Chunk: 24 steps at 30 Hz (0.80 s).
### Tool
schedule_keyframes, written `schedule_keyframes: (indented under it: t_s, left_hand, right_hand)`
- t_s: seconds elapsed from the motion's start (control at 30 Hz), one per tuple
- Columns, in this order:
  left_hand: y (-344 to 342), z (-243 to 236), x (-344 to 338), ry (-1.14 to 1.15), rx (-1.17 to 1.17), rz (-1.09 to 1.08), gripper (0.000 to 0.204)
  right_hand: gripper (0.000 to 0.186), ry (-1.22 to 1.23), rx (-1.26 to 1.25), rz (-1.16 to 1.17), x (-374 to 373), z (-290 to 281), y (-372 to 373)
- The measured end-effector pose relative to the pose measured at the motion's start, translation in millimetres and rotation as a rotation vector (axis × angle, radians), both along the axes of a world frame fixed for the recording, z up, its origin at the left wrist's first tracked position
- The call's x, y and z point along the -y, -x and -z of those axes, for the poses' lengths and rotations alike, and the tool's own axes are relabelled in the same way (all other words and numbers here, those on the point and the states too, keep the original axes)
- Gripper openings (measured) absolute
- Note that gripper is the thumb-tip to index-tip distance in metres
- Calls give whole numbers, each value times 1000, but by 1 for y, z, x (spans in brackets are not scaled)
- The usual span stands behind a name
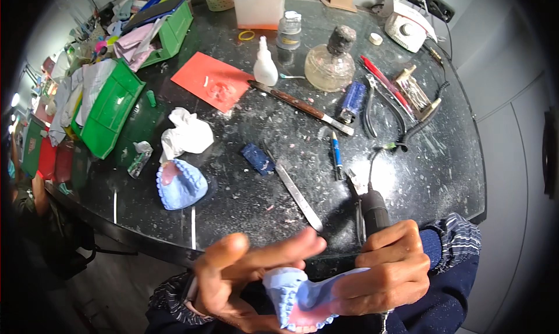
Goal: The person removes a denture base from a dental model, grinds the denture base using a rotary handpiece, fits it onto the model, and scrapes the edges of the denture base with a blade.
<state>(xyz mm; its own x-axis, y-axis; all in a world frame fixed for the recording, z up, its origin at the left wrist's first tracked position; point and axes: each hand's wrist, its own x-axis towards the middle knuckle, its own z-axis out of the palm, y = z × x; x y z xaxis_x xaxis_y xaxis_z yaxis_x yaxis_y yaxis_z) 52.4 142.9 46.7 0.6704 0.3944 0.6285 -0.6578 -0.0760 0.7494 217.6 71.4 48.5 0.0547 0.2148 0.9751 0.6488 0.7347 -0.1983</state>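
Low in the view is a blue dental cast (pixel 279 280) with a pink plate and teeth along its near edge. My right hand (pixel 384 270) is closed around a black rotary handpiece (pixel 374 211), its metal tip showing below the hand; its fingers also press on the cast's right side. Beside the cast's left end, my left hand (pixel 233 281) has its fingers stretched and apart, with a lower finger near the cast's underside. A second blue cast (pixel 181 185) with a pink patch sits on the table. A metal scalpel handle (pixel 298 197) lies between.
On the dark worktop (pixel 233 217) are a wax knife (pixel 297 104), red wax sheet (pixel 201 78), crumpled tissue (pixel 186 135), glass spirit burner (pixel 330 66), white dropper bottle (pixel 265 66), pliers (pixel 372 107) and blue lighter (pixel 353 101). Green bins (pixel 110 110) stand left, a white control box (pixel 406 31) far right.
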Motion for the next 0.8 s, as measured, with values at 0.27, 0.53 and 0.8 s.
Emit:
schedule_keyframes:
  t_s: [0.27,0.53,0.8]
  left_hand:
    - [21,0,18,691,-106,395,97]
    - [16,-4,5,1859,-289,864,63]
    - [9,-12,2,1705,-293,846,61]
  right_hand:
    - [18,374,274,-351,10,-24,-27]
    - [26,461,285,-126,15,-33,-16]
    - [29,493,357,-224,8,-30,-17]
